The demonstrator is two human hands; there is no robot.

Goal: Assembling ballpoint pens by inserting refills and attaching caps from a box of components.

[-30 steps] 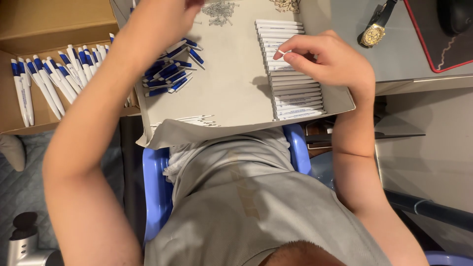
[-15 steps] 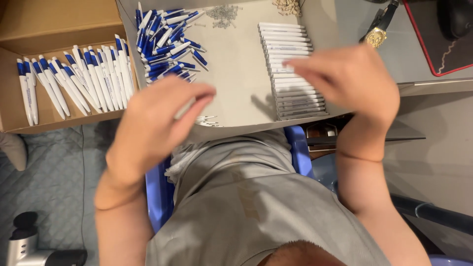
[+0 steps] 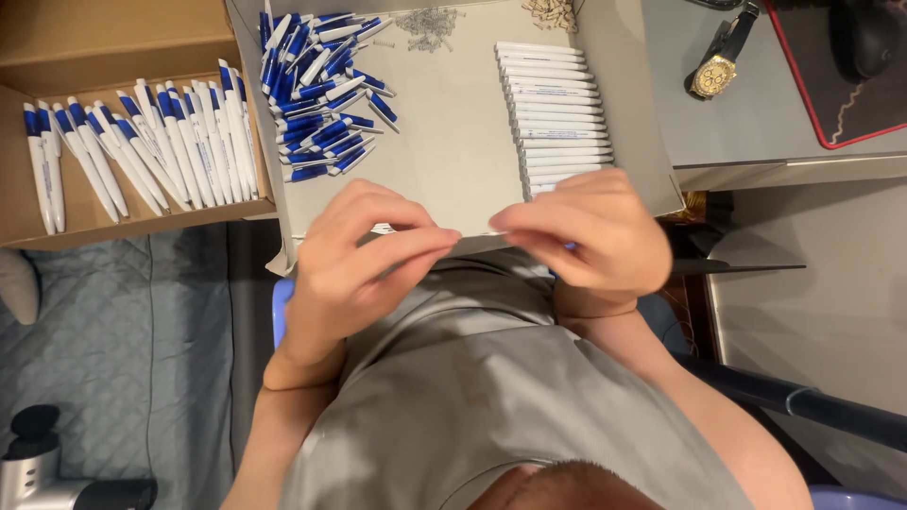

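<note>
I have both hands drawn together at the near edge of the grey cardboard tray, just above my lap. My left hand has its fingers pinched on a slim white pen part, and my right hand meets it tip to tip, fingers curled closed on the other end; what exactly sits inside the right hand I cannot tell, since the knuckles hide it. Inside the tray, toward its far left corner, lies a loose heap of blue-and-white pen pieces; along its right side a neat column of white barrels is stacked; small springs are scattered at its far edge. Left of the tray, an open brown box holds a row of finished blue-and-white pens. Right of the tray, a gold wristwatch lies on the desk. The risk, as I judge it: the part is held over the tray's edge, so a slip would drop it into my lap or to the floor, and my right wrist sits close enough to the barrel column to knock it askew.
</note>
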